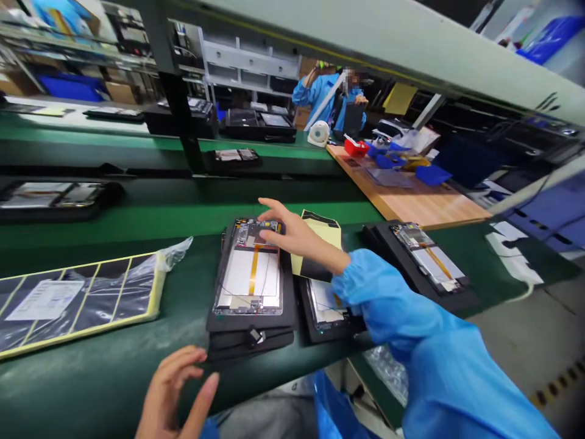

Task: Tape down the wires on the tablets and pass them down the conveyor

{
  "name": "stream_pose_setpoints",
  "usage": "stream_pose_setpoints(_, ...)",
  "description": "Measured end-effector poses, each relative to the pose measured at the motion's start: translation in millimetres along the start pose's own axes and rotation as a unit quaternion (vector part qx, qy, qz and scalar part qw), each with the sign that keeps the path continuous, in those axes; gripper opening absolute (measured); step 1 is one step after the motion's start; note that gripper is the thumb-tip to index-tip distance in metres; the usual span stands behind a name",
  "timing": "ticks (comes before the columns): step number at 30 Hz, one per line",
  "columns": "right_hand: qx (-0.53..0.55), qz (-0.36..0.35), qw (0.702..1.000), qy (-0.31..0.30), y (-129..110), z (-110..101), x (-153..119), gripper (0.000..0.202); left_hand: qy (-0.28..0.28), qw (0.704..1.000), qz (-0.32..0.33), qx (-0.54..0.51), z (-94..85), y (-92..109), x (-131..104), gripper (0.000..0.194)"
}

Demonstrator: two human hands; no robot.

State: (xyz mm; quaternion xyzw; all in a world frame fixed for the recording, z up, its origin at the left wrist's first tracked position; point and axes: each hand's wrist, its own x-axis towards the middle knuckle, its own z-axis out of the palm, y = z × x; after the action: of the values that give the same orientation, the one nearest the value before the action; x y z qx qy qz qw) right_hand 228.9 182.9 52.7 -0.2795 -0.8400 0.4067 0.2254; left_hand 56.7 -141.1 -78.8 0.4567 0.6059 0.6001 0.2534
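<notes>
Left hand [176,390], nearest, at seven o'clock from opened tablet [235,274]: fingers curled apart, nothing held. Tablet lies atop stacked black trays [289,299]. Right hand [292,231] over its twelve-to-one o'clock end, fingers spread, not closed; contact cannot be told. Tablet probably light, stiff, fragile; best held by long edges, clear of orange ribbon [253,271]. Clear bag [176,253], nearly nine o'clock: dark panels [103,299] inside. Red bin [356,147], between one and two: contents unclear.

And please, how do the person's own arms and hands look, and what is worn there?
The right sleeve is bright blue, loose and wrinkled, with a gathered cuff. Of the left sleeve, only a bit of blue shows. The left hand and right hand wear no gloves.
</notes>
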Motion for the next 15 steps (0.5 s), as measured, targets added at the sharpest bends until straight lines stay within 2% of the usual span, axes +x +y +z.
stream_pose_setpoints(1,-0.001,-0.014,1.000,-0.002,-6,3,-20,0.075,-0.011,0.993,0.083,0.087,-2.3,5,10,0.030)
stream_pose_setpoints(2,-0.006,-0.036,0.999,-0.008,-13,6,-40,0.072,-0.031,0.964,0.188,0.187,-1.7,12,22,0.029)
stream_pose_setpoints(4,-0.049,-0.103,0.993,-0.019,-25,14,-76,0.065,-0.087,0.878,0.332,0.333,7.0,26,44,0.031)
stream_pose_setpoints(5,-0.070,-0.123,0.990,-0.018,-30,19,-91,0.063,-0.101,0.848,0.371,0.364,13.4,32,53,0.029)
stream_pose_setpoints(7,-0.091,-0.130,0.987,-0.006,-37,29,-115,0.060,-0.116,0.829,0.397,0.377,26.5,41,64,0.025)
stream_pose_setpoints(9,-0.075,-0.105,0.991,0.021,-40,41,-134,0.058,-0.115,0.845,0.380,0.357,35.6,44,67,0.022)
stream_pose_setpoints(12,-0.004,-0.051,0.995,0.085,-40,62,-154,0.059,-0.124,0.909,0.298,0.264,38.2,45,68,0.018)
stream_pose_setpoints(13,0.025,-0.032,0.993,0.107,-40,69,-159,0.060,-0.135,0.935,0.246,0.217,36.7,46,70,0.016)
stream_pose_setpoints(15,0.094,0.004,0.986,0.141,-38,83,-165,0.061,-0.166,0.976,0.093,0.109,32.7,50,76,0.016)
